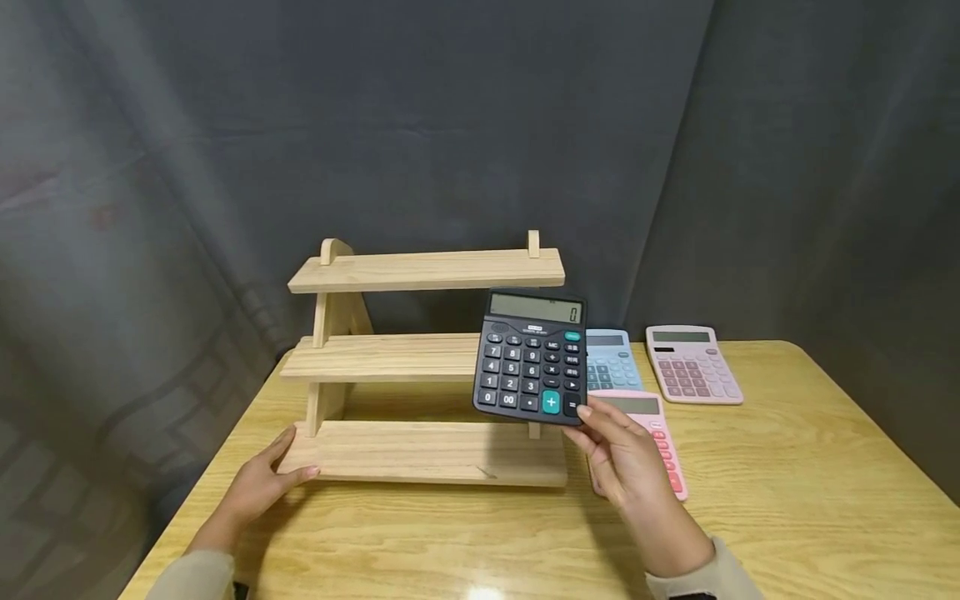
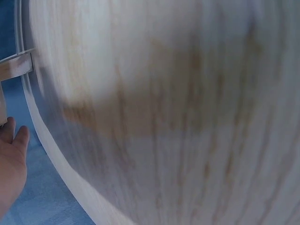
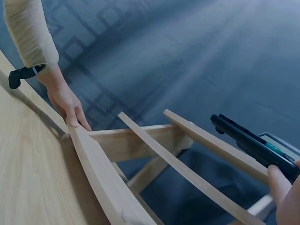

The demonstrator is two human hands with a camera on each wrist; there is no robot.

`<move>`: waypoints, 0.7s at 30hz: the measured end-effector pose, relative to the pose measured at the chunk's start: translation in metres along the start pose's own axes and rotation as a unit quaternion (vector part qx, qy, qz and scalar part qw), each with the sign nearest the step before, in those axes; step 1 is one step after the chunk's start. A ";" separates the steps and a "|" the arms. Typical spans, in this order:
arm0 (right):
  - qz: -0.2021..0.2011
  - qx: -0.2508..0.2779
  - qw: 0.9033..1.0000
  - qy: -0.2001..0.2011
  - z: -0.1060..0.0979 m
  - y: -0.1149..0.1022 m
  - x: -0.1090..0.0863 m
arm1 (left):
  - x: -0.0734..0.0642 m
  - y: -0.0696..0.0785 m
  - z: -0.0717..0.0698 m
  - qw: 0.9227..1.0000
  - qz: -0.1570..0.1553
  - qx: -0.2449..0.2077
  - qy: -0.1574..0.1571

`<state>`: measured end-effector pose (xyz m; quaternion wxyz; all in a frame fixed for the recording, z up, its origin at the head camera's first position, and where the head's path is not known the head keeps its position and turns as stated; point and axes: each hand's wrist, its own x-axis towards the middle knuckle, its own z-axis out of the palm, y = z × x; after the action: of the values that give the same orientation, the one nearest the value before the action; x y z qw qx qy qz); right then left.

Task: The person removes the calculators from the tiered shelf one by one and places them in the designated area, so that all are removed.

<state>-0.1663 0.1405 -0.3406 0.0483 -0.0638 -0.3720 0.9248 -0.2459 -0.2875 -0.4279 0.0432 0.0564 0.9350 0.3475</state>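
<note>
My right hand [image 1: 630,462] pinches a black desk calculator [image 1: 532,354] by its lower right corner, thumb on the front near the equals key. The calculator is raised in front of the right part of a three-tier wooden display rack [image 1: 420,450], its keys and lit display facing me. In the right wrist view the calculator [image 3: 255,143] shows edge-on above the shelves. At the rack's left end, my left hand [image 1: 258,483] grips the bottom shelf, with the thumb along its front edge. The left wrist view is mostly filled by blurred wood grain.
Right of the rack lie a blue calculator [image 1: 617,360], a pale pink calculator [image 1: 693,365] and a brighter pink calculator [image 1: 670,442], partly hidden behind my right hand. The wooden table [image 1: 795,475] extends to the right. A dark grey curtain [image 1: 450,125] hangs behind.
</note>
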 end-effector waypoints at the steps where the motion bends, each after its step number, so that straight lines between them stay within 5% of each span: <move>1: -0.004 0.003 1.000 -0.006 -0.003 -0.001 0.000 | -0.001 0.000 0.000 1.000 0.001 0.001 0.000; 7: -0.028 0.049 0.997 -0.044 -0.024 -0.011 -0.002 | -0.001 0.000 -0.002 1.000 0.006 0.009 0.005; 14: -0.030 0.096 0.994 -0.044 -0.050 -0.020 -0.001 | -0.001 0.000 -0.002 1.000 0.007 0.006 0.003; 21: -0.063 0.102 0.991 -0.063 -0.129 -0.012 0.034 | 0.000 0.000 -0.001 1.000 0.005 0.003 -0.004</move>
<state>-0.1793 0.2417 -0.4266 0.0891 0.0230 -0.2810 0.9553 -0.2463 -0.2878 -0.4269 0.0445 0.0628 0.9354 0.3450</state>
